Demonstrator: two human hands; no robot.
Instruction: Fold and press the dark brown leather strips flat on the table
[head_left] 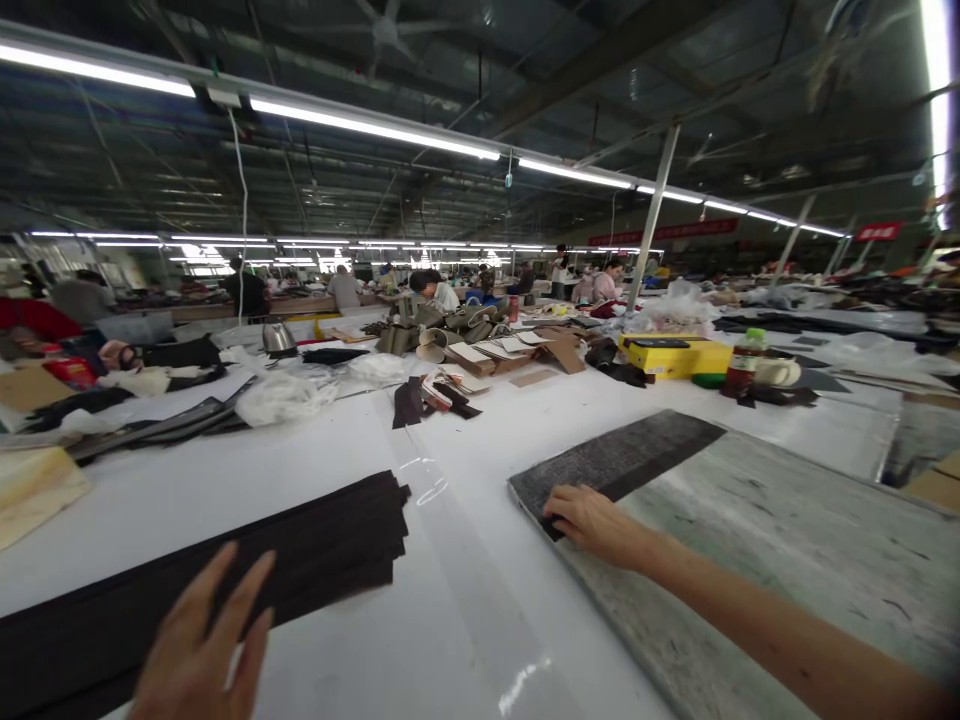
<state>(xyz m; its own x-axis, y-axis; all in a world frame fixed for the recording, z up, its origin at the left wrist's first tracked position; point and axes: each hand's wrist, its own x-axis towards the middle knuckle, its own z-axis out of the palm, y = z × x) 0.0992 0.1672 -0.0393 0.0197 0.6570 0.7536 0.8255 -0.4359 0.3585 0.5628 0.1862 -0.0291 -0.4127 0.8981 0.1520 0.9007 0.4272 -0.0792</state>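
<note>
My left hand [202, 645] hovers open, fingers stretched out, over the near end of a long stack of black strips [300, 540] lying on the white table [465, 590]. My right hand [592, 522] reaches forward with its fingers curled down onto the near corner of a dark grey textured strip [622, 455]. That strip rests on a grey marbled slab [772, 540] at the right. Whether the right fingers grip the strip or only press on it is unclear.
Farther back lie black cut pieces [409, 400], cardboard patterns [517, 352], white bags [281, 398], a yellow box [675, 355], a bottle [744, 362] and a metal kettle [278, 338]. Other people sit at distant tables. A steel post [651, 220] stands beyond.
</note>
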